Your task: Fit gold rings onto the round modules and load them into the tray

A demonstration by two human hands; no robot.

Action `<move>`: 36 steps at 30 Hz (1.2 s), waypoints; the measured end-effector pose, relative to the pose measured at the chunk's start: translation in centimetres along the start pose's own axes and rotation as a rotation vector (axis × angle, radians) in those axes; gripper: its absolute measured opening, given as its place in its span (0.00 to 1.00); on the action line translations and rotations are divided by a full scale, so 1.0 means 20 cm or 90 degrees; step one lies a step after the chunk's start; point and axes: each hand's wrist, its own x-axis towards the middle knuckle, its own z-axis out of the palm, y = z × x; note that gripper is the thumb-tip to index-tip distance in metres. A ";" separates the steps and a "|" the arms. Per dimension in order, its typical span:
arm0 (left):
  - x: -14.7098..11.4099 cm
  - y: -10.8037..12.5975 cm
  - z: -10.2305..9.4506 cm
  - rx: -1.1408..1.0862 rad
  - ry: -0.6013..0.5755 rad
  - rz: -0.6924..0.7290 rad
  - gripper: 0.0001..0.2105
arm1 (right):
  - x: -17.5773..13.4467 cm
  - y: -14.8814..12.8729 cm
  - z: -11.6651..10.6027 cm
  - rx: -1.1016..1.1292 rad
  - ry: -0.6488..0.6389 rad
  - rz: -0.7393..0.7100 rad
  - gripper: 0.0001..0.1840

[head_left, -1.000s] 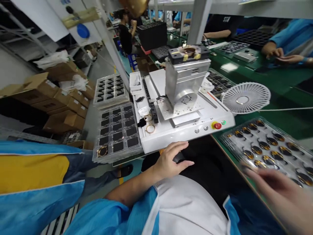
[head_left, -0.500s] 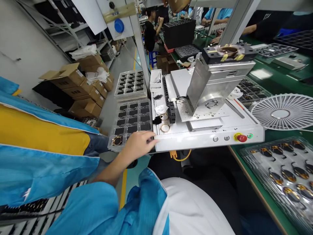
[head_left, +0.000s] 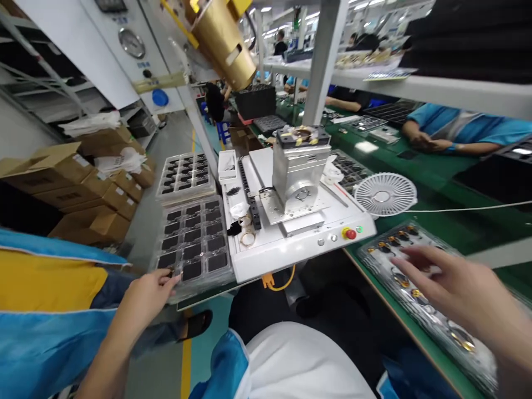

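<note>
My left hand is at the near-left corner of a clear plastic tray holding dark square pieces. Its thumb and fingers are pinched around a small round watch case, mostly covered by the fingertips. Over on the right, my right hand hovers with fingers apart and nothing in them. Below it lies a stack of clear trays with round watch parts that have gold-coloured faces and dark straps or cables.
Between the trays stands a white machine base with a metal fixture and a red stop button. A white fan guard is at its right. A brass-coloured cylinder hangs above. A person in blue and yellow is close at left.
My left hand has moved from the tray's near-right edge to its near-left corner and closed on the watch case there. My right hand has come into view. The camera has turned right.
</note>
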 end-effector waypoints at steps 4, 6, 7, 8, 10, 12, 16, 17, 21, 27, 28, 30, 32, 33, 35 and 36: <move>0.02 -0.04 -0.06 -0.077 0.007 -0.020 0.16 | 0.47 -0.31 0.03 0.137 0.059 -0.209 0.16; 0.01 -0.03 -0.09 -0.086 0.038 0.010 0.15 | 0.73 -0.46 0.03 0.169 0.112 -0.297 0.13; -0.01 -0.02 -0.11 -0.094 0.060 0.033 0.14 | 0.84 -0.53 0.03 0.174 0.118 -0.336 0.12; -0.02 0.01 -0.12 -0.102 0.090 0.065 0.14 | 0.95 -0.58 0.04 0.173 0.109 -0.369 0.13; -0.03 0.09 -0.14 -0.113 0.164 0.157 0.14 | 1.15 -0.66 0.06 0.168 0.046 -0.413 0.14; -0.05 0.20 -0.16 -0.124 0.238 0.275 0.14 | 1.30 -0.69 0.07 0.162 -0.051 -0.436 0.14; -0.05 0.54 -0.27 -0.160 0.331 0.500 0.12 | 1.44 -0.71 0.05 0.149 -0.186 -0.467 0.13; -0.04 0.64 -0.30 -0.165 0.354 0.545 0.11 | 1.44 -0.71 0.05 0.154 -0.179 -0.468 0.13; 0.04 1.15 -0.42 -0.162 0.406 0.714 0.10 | 1.36 -0.67 0.02 0.281 -0.025 -0.416 0.13; 0.16 1.81 -0.45 0.051 0.276 0.737 0.09 | 1.07 -0.47 0.02 0.479 0.082 -0.280 0.18; 0.16 1.87 -0.44 0.076 0.264 0.720 0.09 | 1.00 -0.42 0.02 0.487 0.085 -0.262 0.19; 0.15 1.90 -0.42 0.088 0.256 0.700 0.08 | 0.85 -0.31 0.03 0.488 0.079 -0.217 0.21; 0.15 1.87 -0.39 0.081 0.252 0.694 0.08 | 0.68 -0.18 0.06 0.485 0.056 -0.158 0.21; 0.15 1.83 -0.38 0.070 0.245 0.703 0.09 | 0.61 -0.11 0.08 0.489 0.039 -0.123 0.22; 0.18 1.77 -0.36 0.037 0.224 0.751 0.14 | 0.47 0.04 0.15 0.506 -0.001 -0.038 0.24; 0.20 1.74 -0.35 0.022 0.212 0.782 0.19 | 0.41 0.11 0.20 0.510 -0.023 0.009 0.26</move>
